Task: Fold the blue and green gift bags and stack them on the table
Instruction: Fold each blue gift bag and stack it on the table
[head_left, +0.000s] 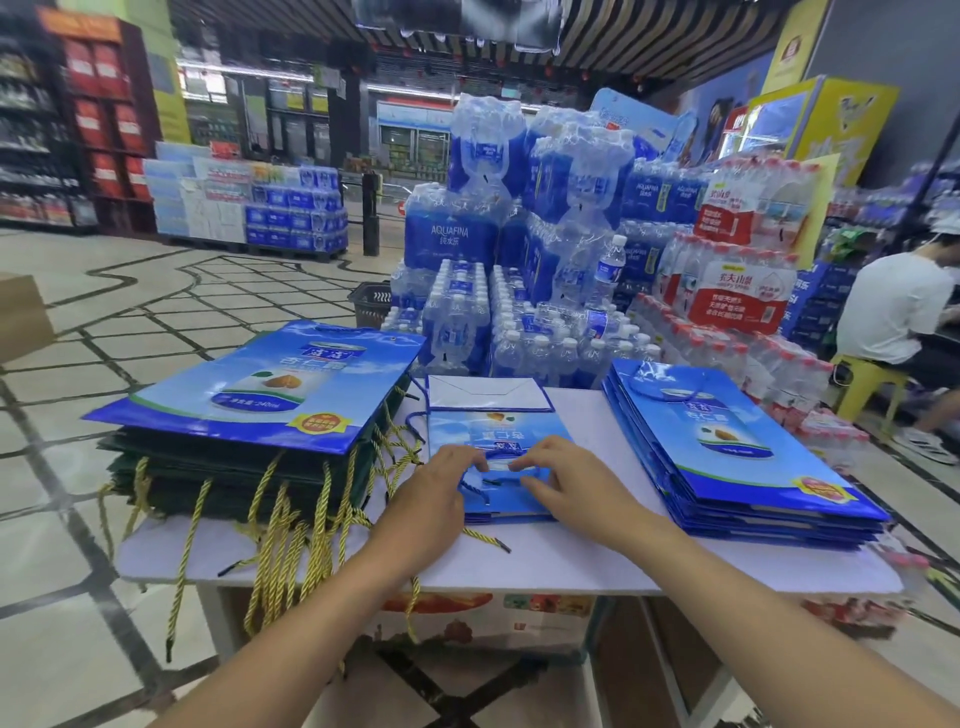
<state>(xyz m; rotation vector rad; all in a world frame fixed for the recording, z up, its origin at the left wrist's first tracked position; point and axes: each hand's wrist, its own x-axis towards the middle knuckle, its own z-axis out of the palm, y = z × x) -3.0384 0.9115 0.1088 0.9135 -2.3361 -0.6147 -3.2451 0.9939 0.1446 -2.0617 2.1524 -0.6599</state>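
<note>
Head view: two hands, left hand (436, 488) and right hand (566, 483), meet on one folded middle blue bag (498, 426) at the desk's (545, 561) centre, curled fingers pinching it by its cord. Left lies one green stack (208, 483) topped by one blue bag (270, 389) — right, one blue stack (737, 457).

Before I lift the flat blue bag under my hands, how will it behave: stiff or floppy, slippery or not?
Probably stiff rather than floppy: the blue bag lies flat with crisp edges and a sharply creased bottom flap. Likely slippery, as its glossy surface reflects light. Its loose cord handle may dangle and snag.
</note>
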